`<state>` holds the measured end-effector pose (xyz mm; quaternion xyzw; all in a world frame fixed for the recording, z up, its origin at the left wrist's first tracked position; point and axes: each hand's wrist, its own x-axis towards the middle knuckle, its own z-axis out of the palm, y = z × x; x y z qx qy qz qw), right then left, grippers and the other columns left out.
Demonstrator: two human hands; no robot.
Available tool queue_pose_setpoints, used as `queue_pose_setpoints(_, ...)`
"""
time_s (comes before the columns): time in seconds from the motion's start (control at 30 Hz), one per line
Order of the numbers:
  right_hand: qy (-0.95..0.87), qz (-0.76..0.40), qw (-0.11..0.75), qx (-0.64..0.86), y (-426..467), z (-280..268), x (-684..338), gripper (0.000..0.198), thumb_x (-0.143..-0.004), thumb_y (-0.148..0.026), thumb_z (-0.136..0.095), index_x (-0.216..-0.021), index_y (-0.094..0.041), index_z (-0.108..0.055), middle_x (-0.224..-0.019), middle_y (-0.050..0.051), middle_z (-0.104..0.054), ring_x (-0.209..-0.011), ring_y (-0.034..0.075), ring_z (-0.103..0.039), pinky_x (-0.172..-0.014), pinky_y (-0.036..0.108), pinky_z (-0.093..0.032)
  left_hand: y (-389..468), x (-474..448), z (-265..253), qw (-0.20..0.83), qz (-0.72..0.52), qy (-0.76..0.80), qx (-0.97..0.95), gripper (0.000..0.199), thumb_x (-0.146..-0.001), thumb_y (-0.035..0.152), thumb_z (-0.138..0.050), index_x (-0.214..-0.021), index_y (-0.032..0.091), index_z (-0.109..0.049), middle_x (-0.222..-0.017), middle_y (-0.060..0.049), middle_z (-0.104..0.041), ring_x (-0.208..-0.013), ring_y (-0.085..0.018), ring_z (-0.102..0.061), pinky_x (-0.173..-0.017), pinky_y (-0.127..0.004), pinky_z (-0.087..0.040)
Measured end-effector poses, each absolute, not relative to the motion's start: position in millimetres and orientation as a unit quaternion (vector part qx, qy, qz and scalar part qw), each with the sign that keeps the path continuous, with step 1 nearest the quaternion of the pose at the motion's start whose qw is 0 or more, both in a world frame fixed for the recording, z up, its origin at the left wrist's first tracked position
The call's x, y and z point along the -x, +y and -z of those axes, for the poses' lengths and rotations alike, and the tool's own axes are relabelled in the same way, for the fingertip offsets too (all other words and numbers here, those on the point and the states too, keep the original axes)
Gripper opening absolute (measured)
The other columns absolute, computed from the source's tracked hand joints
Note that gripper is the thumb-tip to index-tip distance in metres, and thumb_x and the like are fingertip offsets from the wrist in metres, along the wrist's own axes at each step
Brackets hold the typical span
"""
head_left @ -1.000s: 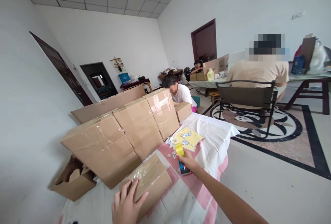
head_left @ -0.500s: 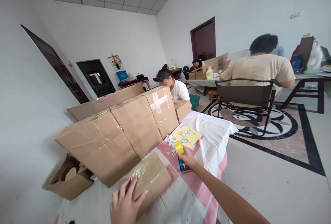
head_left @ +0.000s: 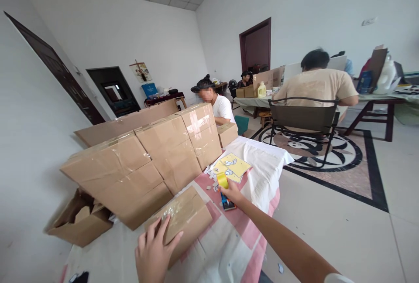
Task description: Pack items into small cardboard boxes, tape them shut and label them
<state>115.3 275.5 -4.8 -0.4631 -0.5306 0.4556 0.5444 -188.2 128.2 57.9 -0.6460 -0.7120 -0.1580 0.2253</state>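
Note:
My left hand (head_left: pixel 154 248) rests with fingers spread on the near end of a taped cardboard box (head_left: pixel 191 213), which lies on the cloth. Out to the right, my right hand (head_left: pixel 232 192) is closed on a tape dispenser (head_left: pixel 223 180) with a yellow roll and a blue, orange and black body. The dispenser is over the pink part of the cloth, beyond the box's far right end. Close past it are yellow printed sheets (head_left: pixel 240 166) and several small pale pieces (head_left: pixel 209 173).
A wall of stacked cardboard boxes (head_left: pixel 170 143) stands along the left of the cloth-covered table (head_left: pixel 258 161). An open carton (head_left: pixel 81 226) is at the lower left. A person in white (head_left: pixel 224 107) sits beyond the boxes; another person (head_left: pixel 316 80) sits at the table behind, on a chair (head_left: pixel 303 115).
The view has shifted slightly, so the scene sits a little further left. My left hand stays on the box and my right hand keeps its hold on the tape dispenser.

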Motion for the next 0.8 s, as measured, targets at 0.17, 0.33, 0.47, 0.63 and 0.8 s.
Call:
queue_pose_setpoints(0.17, -0.524, -0.45, 0.556, 0.462, 281.7, 10.8, -114.0, 0.03, -0.072, -0.038, -0.072, -0.093, -0.019, -0.061, -0.083, 0.002, -0.07, -0.076, 0.019, -0.065, -0.065, 0.027, -0.05, 133.4, 195.3, -51.3, 0.228, 0.164, -0.711, 0.645, 0.051, -0.084, 0.054, -0.066, -0.131, 0.034, -0.068, -0.133, -0.006, -0.066, -0.109, -0.031, -0.057, -0.082, -0.039, -0.049)
queue_pose_setpoints(0.33, -0.527, -0.452, 0.56, 0.453, 282.4, 15.9, -114.1, 0.029, -0.076, -0.037, -0.071, -0.096, -0.019, -0.061, -0.088, 0.004, -0.072, -0.08, 0.02, -0.067, -0.068, 0.029, -0.052, 137.8, 199.2, -48.2, 0.234, 0.167, -0.702, 0.651, 0.051, -0.087, 0.054, -0.06, -0.132, 0.032, -0.067, -0.132, -0.007, -0.066, -0.107, -0.03, -0.058, -0.082, -0.04, -0.05)
queue_pose_setpoints(0.47, -0.525, -0.454, 0.558, 0.455, 280.6, 15.3, -114.5, 0.03, -0.077, -0.036, -0.07, -0.099, -0.018, -0.061, -0.09, 0.004, -0.072, -0.081, 0.02, -0.067, -0.069, 0.029, -0.052, 138.9, 200.9, -47.2, 0.211, 0.163, -0.714, 0.647, 0.052, -0.085, 0.056, -0.061, -0.132, 0.035, -0.066, -0.133, -0.005, -0.066, -0.109, -0.03, -0.058, -0.082, -0.039, -0.05)
queue_pose_setpoints(0.63, -0.523, -0.447, 0.552, 0.472, 277.6, 10.6, -116.2, 0.025, -0.076, -0.033, -0.07, -0.094, -0.018, -0.061, -0.083, 0.002, -0.07, -0.073, 0.018, -0.064, -0.061, 0.025, -0.049, 138.9, 203.0, -45.0, 0.221, 0.165, -0.71, 0.648, 0.052, -0.085, 0.057, -0.062, -0.133, 0.035, -0.066, -0.134, -0.006, -0.065, -0.11, -0.031, -0.057, -0.082, -0.039, -0.049)
queue_pose_setpoints(0.8, -0.523, -0.455, 0.536, 0.482, 277.8, 6.0, -116.9, 0.02, -0.075, -0.03, -0.069, -0.089, -0.019, -0.06, -0.076, 0.0, -0.069, -0.065, 0.016, -0.06, -0.054, 0.024, -0.044, 133.3, 196.5, -48.5, 0.236, 0.164, -0.701, 0.653, 0.049, -0.087, 0.052, -0.062, -0.131, 0.033, -0.068, -0.133, -0.006, -0.065, -0.11, -0.031, -0.056, -0.087, -0.041, -0.048)
